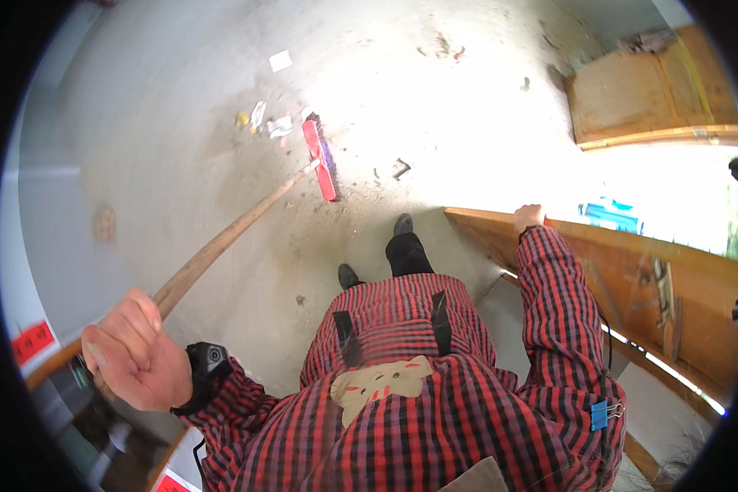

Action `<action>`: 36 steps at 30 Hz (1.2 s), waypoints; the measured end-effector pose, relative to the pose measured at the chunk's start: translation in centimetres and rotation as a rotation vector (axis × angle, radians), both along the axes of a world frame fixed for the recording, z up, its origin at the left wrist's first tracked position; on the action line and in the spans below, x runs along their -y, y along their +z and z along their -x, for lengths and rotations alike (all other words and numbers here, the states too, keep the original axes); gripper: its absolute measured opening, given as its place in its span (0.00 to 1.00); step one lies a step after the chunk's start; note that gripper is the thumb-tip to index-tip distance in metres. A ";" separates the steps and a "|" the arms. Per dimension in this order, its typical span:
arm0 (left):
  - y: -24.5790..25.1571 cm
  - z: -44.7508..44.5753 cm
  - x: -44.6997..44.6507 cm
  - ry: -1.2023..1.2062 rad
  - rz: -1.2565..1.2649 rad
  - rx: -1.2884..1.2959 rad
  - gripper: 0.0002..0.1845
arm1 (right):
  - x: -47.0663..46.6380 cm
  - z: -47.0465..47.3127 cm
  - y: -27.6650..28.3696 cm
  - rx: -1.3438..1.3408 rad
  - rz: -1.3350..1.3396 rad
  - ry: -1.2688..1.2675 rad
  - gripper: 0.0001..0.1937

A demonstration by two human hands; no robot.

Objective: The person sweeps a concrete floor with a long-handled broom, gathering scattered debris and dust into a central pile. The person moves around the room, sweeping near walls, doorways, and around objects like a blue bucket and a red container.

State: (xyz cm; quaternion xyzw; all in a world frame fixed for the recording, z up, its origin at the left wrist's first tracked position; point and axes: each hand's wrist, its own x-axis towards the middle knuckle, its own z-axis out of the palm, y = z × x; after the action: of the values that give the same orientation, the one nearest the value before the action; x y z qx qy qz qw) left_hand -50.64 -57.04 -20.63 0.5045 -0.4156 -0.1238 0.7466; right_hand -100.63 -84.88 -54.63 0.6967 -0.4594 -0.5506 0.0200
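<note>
My left hand [136, 352] is closed around the wooden handle [221, 242] of a push broom. The broom's red head [320, 160] with dark bristles rests on the concrete floor, right of crumpled white litter [278, 126] and a small yellow scrap [242, 119]. My right hand [529, 216] grips the top edge of an open wooden door [596, 237]; its fingertips are partly hidden. Dirt and a dark scrap [401, 168] lie on the floor between the broom head and the door.
A white piece of paper [280, 61] lies farther out on the floor, with more debris [444, 49] at the upper right. A second wooden door panel [646, 92] stands at the right. Bright light comes through the doorway, where a blue object [612, 215] shows. My shoes are below the broom head.
</note>
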 end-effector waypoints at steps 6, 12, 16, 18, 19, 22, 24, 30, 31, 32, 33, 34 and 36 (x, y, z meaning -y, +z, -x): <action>-7.1 -12.4 -13.8 0.023 0.053 0.012 0.20 | -12.8 -5.0 -11.9 -0.271 -0.248 0.094 0.18; -9.8 -13.9 -21.9 0.203 -0.161 0.014 0.22 | -28.1 -3.7 -14.3 -0.191 -0.345 -0.047 0.20; -11.4 -16.7 -23.5 0.348 -0.334 0.126 0.14 | -35.5 -4.7 -10.7 -0.111 -0.257 -0.173 0.17; -12.6 -18.5 -23.2 0.351 -0.508 0.338 0.13 | -38.1 -4.6 -9.2 -0.092 -0.259 -0.199 0.18; -13.2 -18.9 -23.0 0.396 -0.628 0.322 0.15 | -39.4 -4.5 -8.7 -0.083 -0.296 -0.189 0.18; -15.1 -19.5 -21.4 0.158 -0.616 0.157 0.13 | -42.4 -2.9 -8.2 -0.031 -0.329 -0.253 0.18; -16.3 -18.9 -20.4 0.147 -0.496 -0.021 0.19 | -44.2 -1.6 -8.3 -0.006 -0.341 -0.315 0.17; -18.0 -17.4 -19.2 0.327 -0.532 -0.088 0.19 | -48.9 1.6 -6.7 0.019 -0.397 -0.343 0.19; -18.2 -17.5 -19.3 0.340 -0.558 -0.060 0.20 | -49.5 2.0 -6.3 0.009 -0.386 -0.360 0.19; -18.5 -17.5 -19.4 0.350 -0.563 -0.063 0.20 | -50.1 2.4 -5.6 -0.032 -0.417 -0.378 0.19; -18.9 -17.5 -19.7 0.367 -0.566 -0.072 0.21 | -50.5 2.7 -5.1 -0.039 -0.439 -0.389 0.18; -19.3 -17.6 -19.9 0.364 -0.565 -0.053 0.21 | -50.9 3.1 -4.5 -0.054 -0.461 -0.379 0.19; -20.2 -17.4 -20.5 0.357 -0.556 -0.013 0.21 | -51.3 3.8 -3.5 -0.030 -0.486 -0.354 0.19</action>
State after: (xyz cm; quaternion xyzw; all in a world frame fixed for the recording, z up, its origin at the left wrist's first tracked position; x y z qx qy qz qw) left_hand -33.23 -36.59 -40.79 0.7529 -0.2663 -0.1026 0.5930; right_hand -104.44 -33.57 -58.13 0.5820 -0.4278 -0.6498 -0.2368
